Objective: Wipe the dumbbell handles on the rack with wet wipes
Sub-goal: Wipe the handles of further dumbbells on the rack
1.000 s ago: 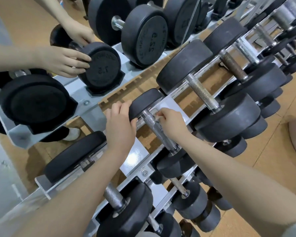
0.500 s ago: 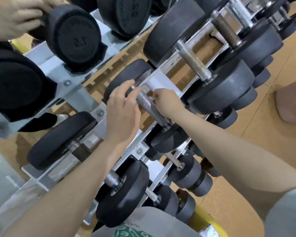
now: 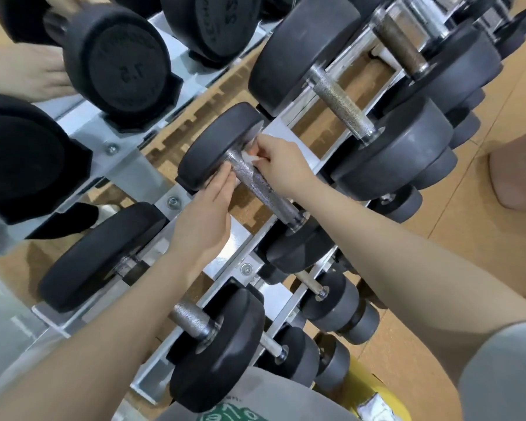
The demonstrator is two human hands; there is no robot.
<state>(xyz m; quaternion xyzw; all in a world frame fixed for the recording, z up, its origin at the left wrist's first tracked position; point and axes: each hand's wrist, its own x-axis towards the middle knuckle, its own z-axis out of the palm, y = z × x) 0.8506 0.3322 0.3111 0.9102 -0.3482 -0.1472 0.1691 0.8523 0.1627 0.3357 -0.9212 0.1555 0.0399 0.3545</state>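
- Knurled steel handle [image 3: 260, 183] of 1 black-headed dumbbell [image 3: 219, 147], resting on the middle tier of the grey metal rack [image 3: 125, 174], near the centre of the view.
- Compared with 0.5 s ago: right hand [image 3: 281, 165] now higher up the handle, close against the upper head, where before it sat nearer the middle of the bar.
- Also changed: white wet wipe [image 3: 251, 156] now visible as a small crumpled patch between the right fingertips and the steel; not discernible in the earlier picture.
- Left hand [image 3: 207, 214] lower and flatter than before, fingers now stretched out nearly straight, tips touching the handle's left side beside the upper head, no longer draped over the bar.
- Rack and neighbouring weights larger and shifted in the picture, camera evidently nearer and lower than 0.5 s ago.
- Long axis of the handle on a diagonal, running from upper left at the big head down to lower right at the second head [image 3: 298, 247]; upper end pointing toward the far side of the rack, lower end toward the wearer.
- Right hand clenched, fingers curled and pinching the wipe against the top end of the bar.
- Left hand relaxed and flat, grasping nothing.
- Larger dumbbell [image 3: 340, 107] just to the right, its bar on the same diagonal.
- Smaller dumbbell [image 3: 216, 347] below, nearer the wearer, partly under the left forearm.
- Another person's hand [image 3: 40, 74] at the upper left edge, beside a black weight marked 7.5 [image 3: 119, 68].
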